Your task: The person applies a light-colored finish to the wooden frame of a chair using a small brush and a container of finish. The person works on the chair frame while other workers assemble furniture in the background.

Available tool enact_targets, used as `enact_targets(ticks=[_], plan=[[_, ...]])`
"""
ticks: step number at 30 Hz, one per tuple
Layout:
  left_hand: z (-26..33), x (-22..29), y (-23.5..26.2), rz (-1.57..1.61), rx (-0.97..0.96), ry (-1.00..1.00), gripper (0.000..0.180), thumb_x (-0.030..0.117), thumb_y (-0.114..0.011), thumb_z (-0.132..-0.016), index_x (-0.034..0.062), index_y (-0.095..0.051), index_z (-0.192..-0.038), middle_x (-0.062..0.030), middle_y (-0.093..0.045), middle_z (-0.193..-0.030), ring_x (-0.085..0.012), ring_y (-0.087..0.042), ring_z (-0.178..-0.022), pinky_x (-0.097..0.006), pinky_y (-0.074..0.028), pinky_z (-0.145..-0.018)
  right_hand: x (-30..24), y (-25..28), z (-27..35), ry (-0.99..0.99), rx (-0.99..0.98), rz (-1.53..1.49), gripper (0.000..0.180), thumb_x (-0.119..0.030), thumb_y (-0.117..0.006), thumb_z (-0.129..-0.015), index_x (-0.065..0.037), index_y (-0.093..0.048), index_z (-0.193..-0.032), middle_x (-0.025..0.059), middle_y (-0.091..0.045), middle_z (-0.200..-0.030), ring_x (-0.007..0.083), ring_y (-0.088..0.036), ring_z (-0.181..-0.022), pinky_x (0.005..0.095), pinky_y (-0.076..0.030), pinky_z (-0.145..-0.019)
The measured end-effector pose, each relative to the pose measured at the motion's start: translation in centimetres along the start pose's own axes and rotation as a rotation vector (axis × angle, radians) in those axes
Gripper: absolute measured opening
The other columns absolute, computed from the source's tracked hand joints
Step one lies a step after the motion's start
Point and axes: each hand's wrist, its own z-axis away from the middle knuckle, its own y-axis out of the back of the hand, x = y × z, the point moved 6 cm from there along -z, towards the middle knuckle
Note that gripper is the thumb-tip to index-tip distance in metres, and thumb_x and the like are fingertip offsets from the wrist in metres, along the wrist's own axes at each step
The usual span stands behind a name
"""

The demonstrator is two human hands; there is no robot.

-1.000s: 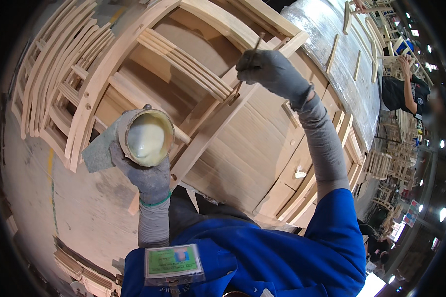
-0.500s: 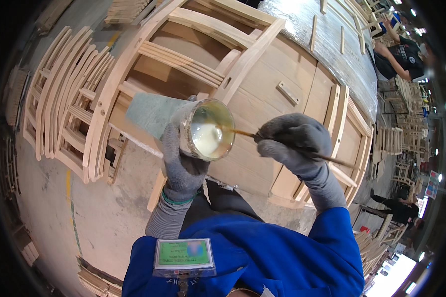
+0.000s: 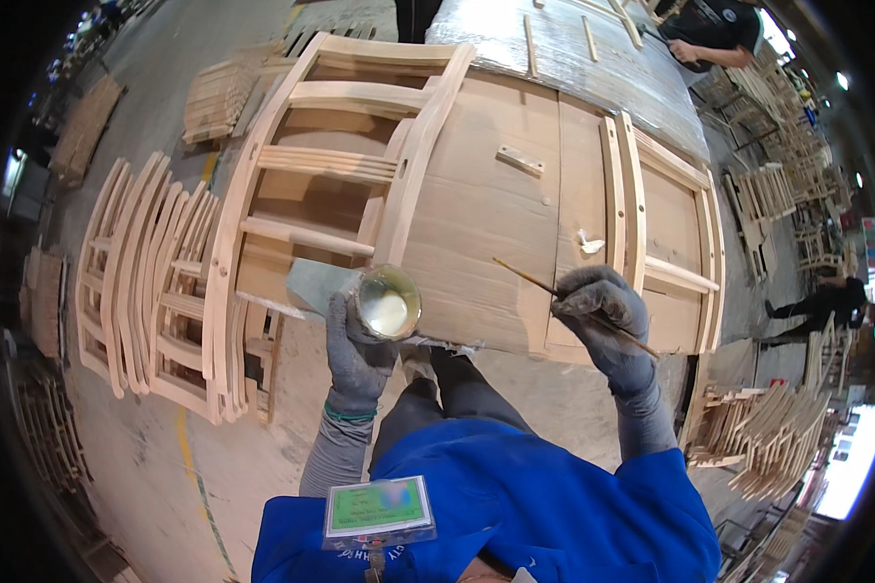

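Observation:
My left hand (image 3: pixel 355 355), in a grey glove, grips a small round tin (image 3: pixel 387 303) holding pale creamy glue. My right hand (image 3: pixel 603 316), also gloved, is closed on a thin wooden stick (image 3: pixel 525 279) that points up and left, its tip clear of the tin. Both hands hover at the near edge of a wooden workbench (image 3: pixel 496 214). An unfinished wooden chair frame (image 3: pixel 331 165) lies on the bench just beyond the tin. A flat wooden frame panel (image 3: pixel 666 243) lies to the right, past my right hand.
Stacks of curved chair frames (image 3: pixel 156 282) stand on the floor at left, and more lie at lower right (image 3: pixel 768 442). Another person (image 3: pixel 715 29) works at the far end of the bench. A small wooden block (image 3: pixel 521 161) and a white scrap (image 3: pixel 588 243) rest on the bench.
My right hand has drawn the stick out of the tin and moved right. The view has shifted so the chair frame sits further up.

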Motion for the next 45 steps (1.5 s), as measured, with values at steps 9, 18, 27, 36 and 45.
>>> enact_targets(ticks=[9,18,27,36,45], plan=[[-6.3,-8.1,0.6,-0.164,-0.102,0.371,0.051,0.043,-0.037,-0.095,0.0073,-0.04,-0.131,-0.0147,-0.044,-0.131,-0.0327,-0.045,-0.12,-0.053,-0.038,-0.1,4.8,3.1,8.8,-0.227,0.257,0.066,0.022,-0.005,-0.066,-0.077,-0.003,-0.066,-0.099,0.0144,-0.062,-0.084,0.0233,-0.062,-0.072,0.0297,-0.047,-0.061],[-22.2,-17.7,-3.9,-0.852,-0.251,-0.119,0.024,0.006,-0.056,-0.087,-0.0007,-0.055,-0.109,-0.01,-0.061,-0.102,-0.019,-0.061,-0.092,-0.028,-0.05,-0.082,12.7,6.7,12.7,-0.374,0.256,0.087,0.02,-0.012,-0.064,-0.081,-0.004,-0.063,-0.1,0.0136,-0.063,-0.08,0.0268,-0.062,-0.068,0.0327,-0.048,-0.058],[-35.3,-23.5,-6.8,-1.107,-0.242,0.114,0.042,0.016,-0.048,-0.09,-0.006,-0.047,-0.126,-0.0114,-0.058,-0.116,-0.0168,-0.057,-0.099,-0.027,-0.044,-0.088,19.3,7.7,9.6,-0.41,0.12,0.13,0.021,-0.017,-0.062,-0.083,-0.007,-0.062,-0.102,0.0114,-0.064,-0.082,0.0262,-0.063,-0.07,0.0347,-0.049,-0.062],[-30.6,-19.9,-4.6,-2.312,-0.192,-0.348,0.051,0.03,-0.039,-0.093,0.0058,-0.035,-0.137,-0.0121,-0.044,-0.136,-0.0355,-0.032,-0.13,-0.041,-0.025,-0.107,26.9,-0.1,3.1,-0.068,-0.198,0.61,0.048,-0.019,-0.049,-0.087,-0.001,-0.038,-0.131,0.0193,-0.046,-0.129,0.034,-0.047,-0.115,0.0461,-0.035,-0.099],[-14.1,-16.8,4.6,-2.746,-0.47,-0.153,0.075,0.057,-0.038,-0.085,0.0086,-0.025,-0.142,-0.0201,-0.014,-0.148,-0.0394,-0.006,-0.137,-0.054,0.004,-0.109,29.9,-5.0,2.2,-0.367,-0.388,0.626,0.058,-0.008,-0.039,-0.085,0.0,-0.023,-0.14,0.0289,-0.03,-0.138,0.0412,-0.041,-0.121,0.0451,-0.033,-0.102]])
